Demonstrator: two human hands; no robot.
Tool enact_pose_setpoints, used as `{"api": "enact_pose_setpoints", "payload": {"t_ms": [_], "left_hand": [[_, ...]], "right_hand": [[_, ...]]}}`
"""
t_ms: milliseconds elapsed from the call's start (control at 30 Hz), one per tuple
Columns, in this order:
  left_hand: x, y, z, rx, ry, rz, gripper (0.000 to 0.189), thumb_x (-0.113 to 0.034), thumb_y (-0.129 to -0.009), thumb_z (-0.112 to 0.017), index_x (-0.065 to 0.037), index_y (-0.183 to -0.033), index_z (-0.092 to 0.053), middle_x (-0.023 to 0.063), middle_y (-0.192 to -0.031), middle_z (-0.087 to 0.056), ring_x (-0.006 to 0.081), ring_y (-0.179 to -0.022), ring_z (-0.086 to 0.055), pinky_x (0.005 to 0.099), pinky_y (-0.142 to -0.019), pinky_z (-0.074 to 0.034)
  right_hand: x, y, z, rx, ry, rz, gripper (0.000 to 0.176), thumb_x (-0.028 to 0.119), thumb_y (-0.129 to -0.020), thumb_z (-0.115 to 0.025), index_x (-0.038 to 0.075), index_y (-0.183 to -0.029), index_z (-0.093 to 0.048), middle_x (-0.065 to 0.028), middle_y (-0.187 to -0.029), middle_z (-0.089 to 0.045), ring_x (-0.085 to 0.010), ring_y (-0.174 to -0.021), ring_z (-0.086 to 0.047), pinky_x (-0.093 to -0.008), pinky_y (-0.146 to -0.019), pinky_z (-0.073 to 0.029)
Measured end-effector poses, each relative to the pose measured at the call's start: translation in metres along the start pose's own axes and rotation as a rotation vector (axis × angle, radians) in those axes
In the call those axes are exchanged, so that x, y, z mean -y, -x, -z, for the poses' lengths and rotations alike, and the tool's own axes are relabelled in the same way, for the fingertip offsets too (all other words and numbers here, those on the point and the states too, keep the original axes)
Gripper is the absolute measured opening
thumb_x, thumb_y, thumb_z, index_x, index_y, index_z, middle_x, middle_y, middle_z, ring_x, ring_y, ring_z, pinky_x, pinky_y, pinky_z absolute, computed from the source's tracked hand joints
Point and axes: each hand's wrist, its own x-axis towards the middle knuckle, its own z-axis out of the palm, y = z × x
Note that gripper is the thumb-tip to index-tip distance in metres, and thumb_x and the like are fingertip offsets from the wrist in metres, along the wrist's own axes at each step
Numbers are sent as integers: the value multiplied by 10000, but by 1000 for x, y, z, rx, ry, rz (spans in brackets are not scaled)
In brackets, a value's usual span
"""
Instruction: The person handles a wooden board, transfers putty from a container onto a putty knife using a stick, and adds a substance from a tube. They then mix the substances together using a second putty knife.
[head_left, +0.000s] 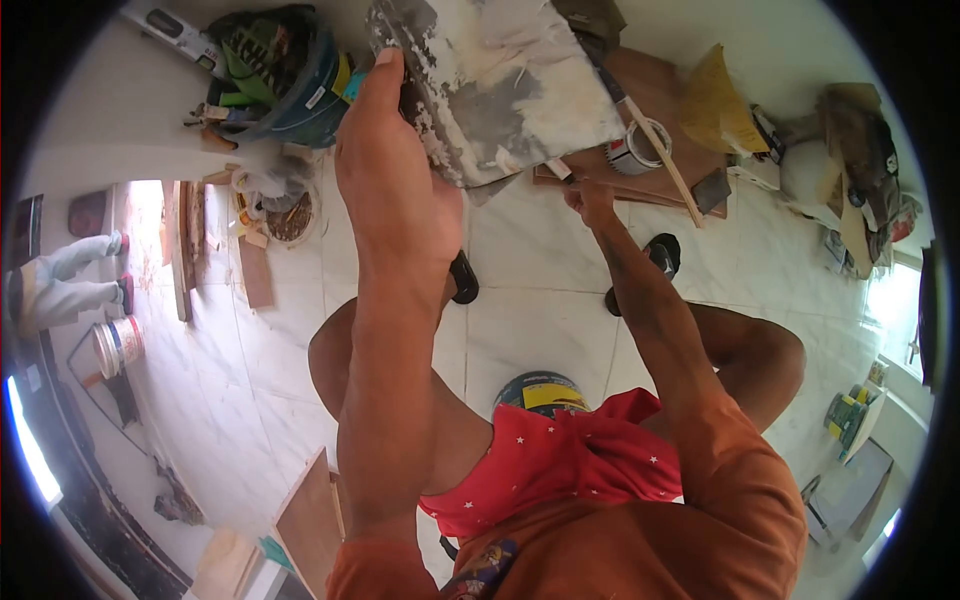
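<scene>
In the head view my left hand (395, 175) is raised, its fingers wrapped round the near side of a wide, flat metal plastering trowel (525, 95). White putty is smeared unevenly over the blade, and my thumb lies along its left edge. Lower and to the right, my right hand (592, 203) is closed around the handle of a putty knife (558, 168). Part of that knife is hidden behind the trowel. Beyond my right hand, an open paint can (640, 148) stands on brown boards (650, 85), with a long wooden stick (665, 160) beside it.
Between my legs is a dark bucket (540, 392). A blue tub of tools (305, 105) stands upper left. A yellow sack (718, 105) and piled bags (835, 180) line the right. Another person's legs (75, 275) and a white bucket (118, 345) are at left.
</scene>
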Motion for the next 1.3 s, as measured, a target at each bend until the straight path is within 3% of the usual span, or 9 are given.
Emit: {"api": "enact_pose_setpoints", "payload": {"t_ms": [67, 167, 333, 433, 567, 600, 833, 1067, 1300], "left_hand": [[-2, 2, -4, 47, 138, 86, 351, -233, -983, -513, 11, -1231, -561, 88, -1167, -647, 226, -1075, -621, 378, -969, -477], [1, 4, -3, 221, 217, 186, 358, -244, -989, -508, 9, -1236, -560, 101, -1187, -646, 229, -1075, -626, 375, -978, -475], [13, 28, -10, 503, 336, 345, 439, -225, -1024, -404, -7, -1403, -447, 190, -1364, -532, 381, -1365, -407, 527, -1097, -356], [24, 50, -14, 607, 372, 375, 469, -252, -1029, -397, -11, -1431, -411, 201, -1401, -493, 375, -1378, -387, 541, -1112, -337], [35, 83, -10, 702, 374, 358, 482, -272, -1036, -383, -39, -1458, -384, 211, -1462, -429, 360, -1413, -336, 531, -1137, -303], [36, 94, -11, 777, 378, 353, 498, -288, -1038, -376, -67, -1484, -351, 200, -1492, -398, 351, -1427, -314, 502, -1151, -288], [63, 118, 10, 693, 366, 427, 531, -321, -1047, -350, -63, -1508, -299, 173, -1519, -366, 328, -1441, -294, 466, -1115, -353], [60, 143, 8, 733, 433, 480, 525, -314, -1057, -335, 6, -1473, -320, 238, -1457, -423, 328, -1301, -491, 449, -1090, -410], [65, 151, 18, 764, 456, 501, 460, -305, -1037, -432, -17, -1396, -429, 126, -1364, -541, 265, -1253, -524, 431, -1094, -380]], "right_hand": [[20, 42, -1, 106, 3, 86, 225, 191, -961, -566, 6, -1088, -577, -135, -1014, -665, -234, -870, -675, -341, -680, -529], [71, 147, -27, 356, -38, 280, 360, 241, -962, -571, -31, -1199, -565, -145, -1087, -666, -213, -974, -663, -299, -737, -521], [132, 312, -51, 592, 142, 765, 479, 140, -944, -598, -49, -1360, -451, -142, -1153, -639, -191, -952, -657, -289, -749, -525], [134, 364, -48, 617, 133, 1036, 539, 62, -905, -642, -65, -1377, -415, -137, -1206, -596, -171, -959, -643, -282, -734, -526], [138, 406, -30, 384, 460, 1467, 663, 6, -811, -720, 4, -1401, -419, -124, -1161, -574, -185, -949, -642, -273, -691, -518], [135, 408, -27, 366, 461, 1489, 692, 2, -778, -738, 28, -1397, -430, -127, -1149, -560, -199, -931, -638, -282, -697, -518], [105, 420, -13, 314, 489, 1581, 605, -36, -759, -701, 17, -1324, -489, -144, -1160, -537, -226, -953, -607, -303, -730, -514], [97, 435, -2, 157, 640, 1695, 556, -65, -718, -685, 11, -1242, -516, -177, -1158, -526, -354, -959, -590, -390, -782, -519], [86, 428, 0, 170, 741, 1652, 635, -8, -678, -745, 30, -1271, -521, -197, -1166, -534, -406, -1008, -574, -433, -815, -515]]}}
